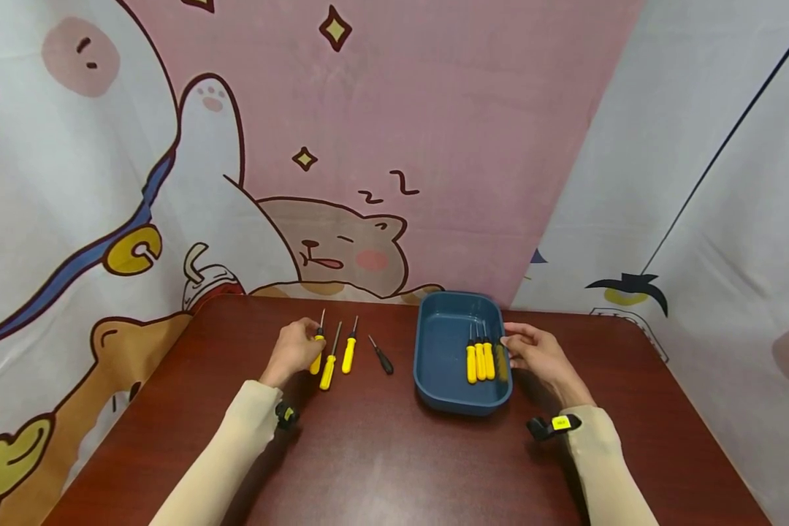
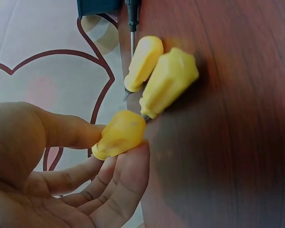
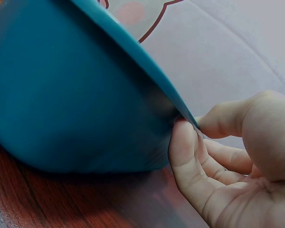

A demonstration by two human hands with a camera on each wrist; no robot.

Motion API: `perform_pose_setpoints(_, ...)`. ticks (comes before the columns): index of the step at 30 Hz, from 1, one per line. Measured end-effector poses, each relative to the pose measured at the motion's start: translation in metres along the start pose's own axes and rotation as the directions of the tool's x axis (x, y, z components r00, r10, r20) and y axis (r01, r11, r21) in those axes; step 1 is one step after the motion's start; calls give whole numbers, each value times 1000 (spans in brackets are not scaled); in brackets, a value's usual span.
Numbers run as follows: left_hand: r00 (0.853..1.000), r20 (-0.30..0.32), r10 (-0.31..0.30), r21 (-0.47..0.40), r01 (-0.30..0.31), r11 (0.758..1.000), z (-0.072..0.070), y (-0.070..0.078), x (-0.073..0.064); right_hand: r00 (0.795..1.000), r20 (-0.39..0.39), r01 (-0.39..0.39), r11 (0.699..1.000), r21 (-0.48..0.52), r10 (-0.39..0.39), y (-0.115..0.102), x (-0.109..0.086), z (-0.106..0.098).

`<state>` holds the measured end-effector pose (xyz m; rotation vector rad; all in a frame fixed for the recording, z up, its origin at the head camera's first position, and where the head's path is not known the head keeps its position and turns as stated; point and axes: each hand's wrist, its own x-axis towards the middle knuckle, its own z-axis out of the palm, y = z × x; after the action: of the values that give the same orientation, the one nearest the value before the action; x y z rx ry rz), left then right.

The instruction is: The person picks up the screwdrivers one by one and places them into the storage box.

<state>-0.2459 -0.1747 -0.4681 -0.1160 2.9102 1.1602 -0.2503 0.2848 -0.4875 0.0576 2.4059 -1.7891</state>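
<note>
My left hand (image 1: 294, 352) pinches the yellow handle of a screwdriver (image 2: 119, 135) between thumb and fingers, at the left end of a row on the table. Right beside it lie two more yellow-handled screwdrivers (image 1: 328, 371) (image 1: 349, 356), then a smaller black-handled screwdriver (image 1: 384, 361). My right hand (image 1: 542, 359) grips the right rim of a blue plastic tray (image 1: 442, 387), thumb on one side of the wall and fingers on the other. Inside the tray, along its right side, three yellow-handled screwdrivers (image 1: 480, 363) lie parallel with their shafts pointing away from me.
The dark red wooden table (image 1: 381, 467) reaches back to a hanging cloth (image 1: 473, 146) printed with cartoon animals. Its back edge runs just behind the tray. Black bands with yellow labels (image 1: 559, 426) circle both wrists.
</note>
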Motion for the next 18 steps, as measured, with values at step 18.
perform_pose_setpoints(18, 1000, 29, 4, -145, 0, 989, 13, 19, -6, 1000, 10, 4, 1000, 14, -5, 0, 0, 0)
